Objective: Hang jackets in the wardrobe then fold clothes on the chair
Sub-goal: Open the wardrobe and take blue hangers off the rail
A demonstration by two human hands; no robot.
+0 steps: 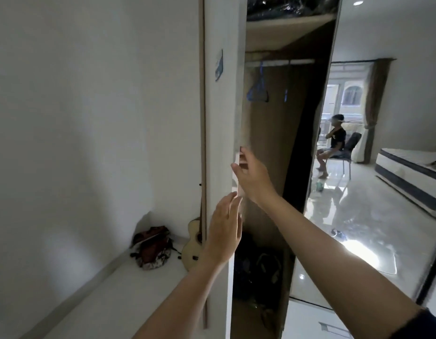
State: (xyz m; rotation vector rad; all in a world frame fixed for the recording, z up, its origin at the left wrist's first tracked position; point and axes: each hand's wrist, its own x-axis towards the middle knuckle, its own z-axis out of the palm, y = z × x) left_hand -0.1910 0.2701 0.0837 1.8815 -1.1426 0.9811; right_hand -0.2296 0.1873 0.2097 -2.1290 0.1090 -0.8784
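The white wardrobe door (pixel 222 118) stands partly open in front of me. My right hand (pixel 248 177) grips its edge at mid height, fingers curled around it. Just below, my left hand (pixel 224 231) lies flat against the same edge with straight fingers, holding nothing. Inside the dim wardrobe, a rail (pixel 280 61) carries a blue hanger (pixel 257 90) and a second blue hanger (pixel 286 92), both bare. Dark clothes (pixel 258 270) are heaped on the wardrobe floor. No jacket is in view.
A dark bundle (pixel 290 6) fills the top shelf. Left of the wardrobe, a guitar (pixel 191 248) and a reddish bag (pixel 152 248) sit on a white ledge. The mirrored right door (pixel 359 241) shows a person seated on a chair (pixel 349 148) and a mattress (pixel 413 172).
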